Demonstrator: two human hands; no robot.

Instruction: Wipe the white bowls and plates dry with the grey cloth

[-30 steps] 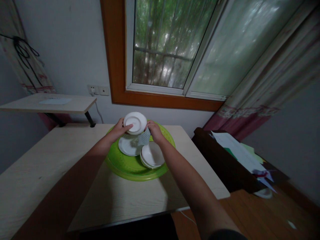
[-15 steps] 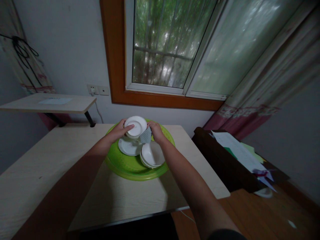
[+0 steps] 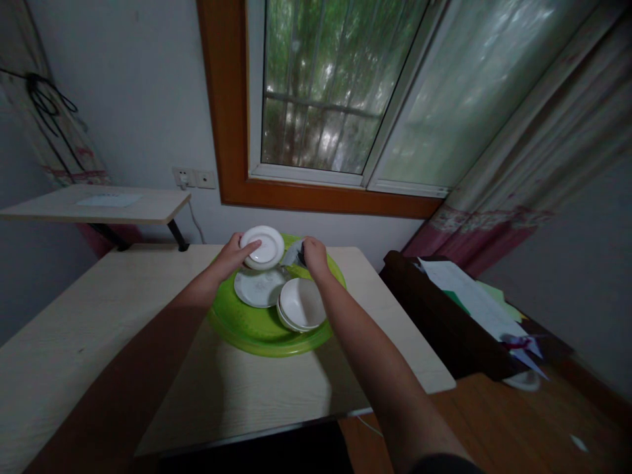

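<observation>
My left hand (image 3: 232, 257) grips a white bowl (image 3: 264, 247) by its left side, thumb over its round foot, so the underside faces me. To the right, my right hand (image 3: 315, 255) is closed on a grey cloth (image 3: 293, 254), which hangs just apart from the bowl. Both hands are above a green basin (image 3: 247, 339). Inside it lies a white plate (image 3: 257, 289) with a faint pattern, partly below the held bowl. Nearer me, stacked white bowls (image 3: 301, 304) rest at the basin's right side, tilted toward me.
The basin stands on a pale wooden table (image 3: 162, 289) against the wall. A raised shelf (image 3: 148, 204) with a paper on it is at the left. Beyond the table's right edge is a dark cabinet (image 3: 444, 329) with papers on top. A window (image 3: 336, 99) is behind.
The bowl has shifted slightly left and its underside turned more toward me. My right hand and the cloth have moved right, away from the bowl, uncovering more of the plate.
</observation>
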